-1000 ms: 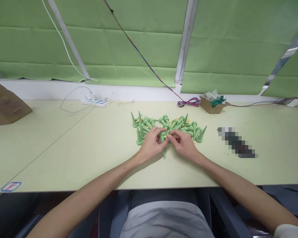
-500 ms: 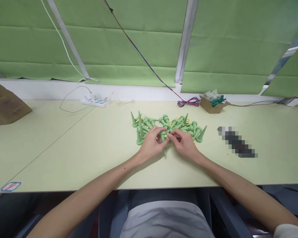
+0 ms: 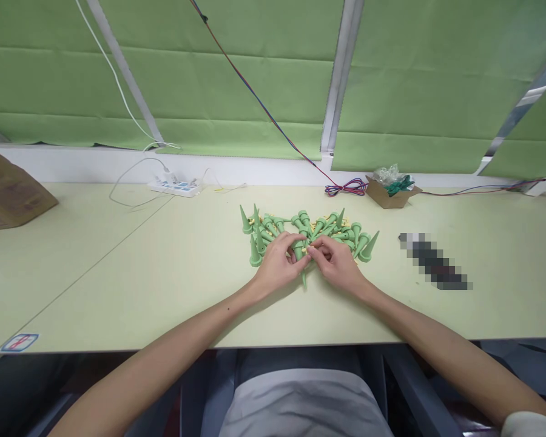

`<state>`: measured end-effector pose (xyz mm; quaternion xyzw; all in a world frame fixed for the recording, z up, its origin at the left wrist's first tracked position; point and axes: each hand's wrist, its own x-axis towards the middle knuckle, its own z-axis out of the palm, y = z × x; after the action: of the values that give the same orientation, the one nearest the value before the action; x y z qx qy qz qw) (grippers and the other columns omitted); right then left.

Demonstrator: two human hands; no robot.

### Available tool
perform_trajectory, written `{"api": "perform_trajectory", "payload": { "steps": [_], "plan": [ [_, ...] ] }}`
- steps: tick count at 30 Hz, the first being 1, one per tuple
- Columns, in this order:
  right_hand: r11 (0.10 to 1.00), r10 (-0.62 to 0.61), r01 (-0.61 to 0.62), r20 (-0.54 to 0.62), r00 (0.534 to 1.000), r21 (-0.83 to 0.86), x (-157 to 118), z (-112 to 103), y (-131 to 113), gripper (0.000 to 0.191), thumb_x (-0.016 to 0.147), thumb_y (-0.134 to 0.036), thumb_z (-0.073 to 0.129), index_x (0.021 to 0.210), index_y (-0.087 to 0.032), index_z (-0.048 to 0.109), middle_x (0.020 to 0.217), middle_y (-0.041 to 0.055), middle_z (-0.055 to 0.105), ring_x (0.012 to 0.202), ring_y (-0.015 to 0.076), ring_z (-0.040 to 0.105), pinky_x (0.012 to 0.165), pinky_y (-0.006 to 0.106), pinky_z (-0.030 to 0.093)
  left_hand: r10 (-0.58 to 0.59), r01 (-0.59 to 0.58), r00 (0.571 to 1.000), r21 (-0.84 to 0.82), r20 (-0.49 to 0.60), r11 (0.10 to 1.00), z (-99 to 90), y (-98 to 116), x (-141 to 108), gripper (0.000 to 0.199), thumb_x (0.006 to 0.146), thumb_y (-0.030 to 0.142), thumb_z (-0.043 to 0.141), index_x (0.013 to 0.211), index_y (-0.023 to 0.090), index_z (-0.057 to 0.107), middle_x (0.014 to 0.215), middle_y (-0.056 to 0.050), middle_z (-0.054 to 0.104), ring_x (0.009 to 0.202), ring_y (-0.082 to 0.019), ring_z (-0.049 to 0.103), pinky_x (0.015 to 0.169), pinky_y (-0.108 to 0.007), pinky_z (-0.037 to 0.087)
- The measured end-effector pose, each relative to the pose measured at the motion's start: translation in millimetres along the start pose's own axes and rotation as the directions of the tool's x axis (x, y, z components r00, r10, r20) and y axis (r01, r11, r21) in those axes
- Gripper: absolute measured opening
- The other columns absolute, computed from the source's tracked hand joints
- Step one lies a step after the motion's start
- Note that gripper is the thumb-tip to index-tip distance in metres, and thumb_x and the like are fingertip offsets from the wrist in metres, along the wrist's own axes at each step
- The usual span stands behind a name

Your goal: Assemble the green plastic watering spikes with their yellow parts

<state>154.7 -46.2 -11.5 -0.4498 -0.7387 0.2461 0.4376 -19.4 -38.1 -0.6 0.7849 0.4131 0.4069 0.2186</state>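
My left hand point(image 3: 282, 261) is closed around a green plastic spike point(image 3: 299, 250), whose pointed tip hangs down toward me. Close beside it, my right hand point(image 3: 337, 261) pinches a small yellow piece point(image 3: 306, 249) against the side of that spike. Whether the piece sits in the spike or only touches it, I cannot tell. Behind both hands lies a heap of green spikes point(image 3: 318, 227) with small yellow pieces among them. Several spikes stand point up at the heap's edges, such as one spike point(image 3: 255, 254) left of my left hand.
A small cardboard box point(image 3: 386, 197) with clear and green plastic stands at the back right, near a coiled red and blue cable point(image 3: 346, 187). A power strip point(image 3: 175, 186) lies back left, a brown cardboard piece point(image 3: 13, 194) far left. A pixelated dark object point(image 3: 437, 264) lies right.
The held spike's tip has shifted very slightly to the right and up. Both hands keep almost the same place and grip.
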Motion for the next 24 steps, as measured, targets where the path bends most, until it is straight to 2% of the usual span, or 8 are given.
{"api": "perform_trajectory", "payload": {
  "steps": [5,10,14,16,19,21,24],
  "plan": [
    [1.0,0.007,-0.007,-0.008,1.0,-0.03,0.6,-0.1,0.1,0.031,0.094,-0.043,0.051,0.073,-0.02,0.051,0.052,-0.0056,0.043,0.048,0.011,0.035,0.05,0.026,0.028,0.036,-0.036,0.999,0.033,0.012,0.999,-0.7,0.7,-1.4,0.029,0.084,0.025,0.063,0.112,0.019,0.063,0.097,-0.004,0.057,0.061,-0.009,0.054,0.062,-0.026,0.051],
    [0.994,-0.004,0.0,-0.031,1.0,-0.105,1.6,-0.2,-0.9,0.047,0.096,-0.048,0.045,0.059,-0.02,0.037,0.05,-0.005,0.033,0.048,0.0106,0.029,0.049,0.027,0.024,0.078,-0.079,0.997,0.034,0.024,0.996,0.5,-0.7,-2.4,0.029,0.083,0.023,0.063,0.112,0.019,0.062,0.094,-0.003,0.055,0.061,-0.009,0.054,0.061,-0.026,0.051],
    [0.992,0.01,-0.013,-0.023,1.0,-0.126,2.0,-0.2,-0.7,0.051,0.097,-0.05,0.042,0.057,-0.02,0.034,0.05,-0.0044,0.032,0.048,0.0107,0.029,0.049,0.028,0.024,0.089,-0.091,0.995,0.033,0.034,0.995,1.3,-1.3,-2.8,0.029,0.084,0.024,0.063,0.112,0.019,0.061,0.094,-0.003,0.055,0.062,-0.009,0.054,0.06,-0.026,0.05],
    [0.992,0.031,-0.034,-0.03,0.999,-0.122,1.8,-0.2,-0.7,0.047,0.097,-0.051,0.044,0.061,-0.02,0.04,0.049,-0.0054,0.033,0.047,0.0108,0.03,0.049,0.027,0.025,0.079,-0.08,0.997,0.042,0.025,0.996,1.2,-1.3,-2.4,0.029,0.084,0.024,0.063,0.112,0.019,0.062,0.094,-0.003,0.055,0.062,-0.01,0.053,0.061,-0.026,0.05],
    [0.994,0.052,-0.053,-0.018,0.998,-0.096,1.2,-0.5,-1.0,0.032,0.095,-0.049,0.049,0.081,-0.021,0.053,0.047,-0.008,0.036,0.044,0.0114,0.033,0.049,0.026,0.026,0.048,-0.047,0.999,0.072,-0.008,0.996,0.6,-0.9,-1.4,0.028,0.085,0.025,0.063,0.113,0.019,0.063,0.094,-0.003,0.056,0.061,-0.01,0.053,0.064,-0.027,0.049],
    [0.996,0.034,-0.033,0.007,0.999,-0.085,0.8,-0.8,-1.3,0.025,0.095,-0.045,0.05,0.09,-0.021,0.054,0.047,-0.0089,0.038,0.044,0.0116,0.034,0.049,0.026,0.026,0.033,-0.03,0.999,0.091,-0.026,0.995,0.1,-0.5,-0.6,0.028,0.086,0.027,0.062,0.113,0.019,0.064,0.094,-0.003,0.057,0.062,-0.01,0.052,0.066,-0.028,0.049],
    [0.997,-0.001,0.004,0.035,0.999,-0.071,0.0,-1.1,-1.3,0.018,0.094,-0.039,0.05,0.092,-0.021,0.054,0.049,-0.0089,0.038,0.045,0.0117,0.035,0.05,0.025,0.027,0.025,-0.022,0.999,0.105,-0.024,0.994,-0.7,0.3,-0.1,0.027,0.086,0.027,0.062,0.112,0.019,0.064,0.094,-0.003,0.057,0.061,-0.01,0.052,0.068,-0.029,0.049]
  ]
}}
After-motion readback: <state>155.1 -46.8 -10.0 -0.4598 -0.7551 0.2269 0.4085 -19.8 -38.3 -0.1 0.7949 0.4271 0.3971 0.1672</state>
